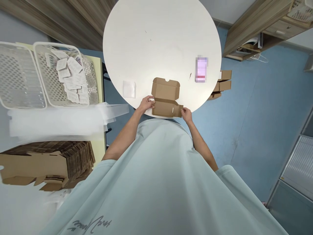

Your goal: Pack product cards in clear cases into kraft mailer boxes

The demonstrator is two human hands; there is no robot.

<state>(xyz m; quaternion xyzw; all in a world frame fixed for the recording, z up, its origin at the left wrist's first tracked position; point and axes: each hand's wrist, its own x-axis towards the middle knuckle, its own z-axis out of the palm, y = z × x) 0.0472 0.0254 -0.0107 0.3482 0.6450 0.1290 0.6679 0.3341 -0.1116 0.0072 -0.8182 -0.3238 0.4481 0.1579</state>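
At the table's (161, 39) near edge, left hand (146, 104) pinches the left end of the open cardboard box (166, 98), fingers curled; right hand (186, 115) grips its right end flap.

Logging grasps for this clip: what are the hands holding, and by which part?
Both hold the open cardboard box: left hand at its left end, right hand at its right end flap.
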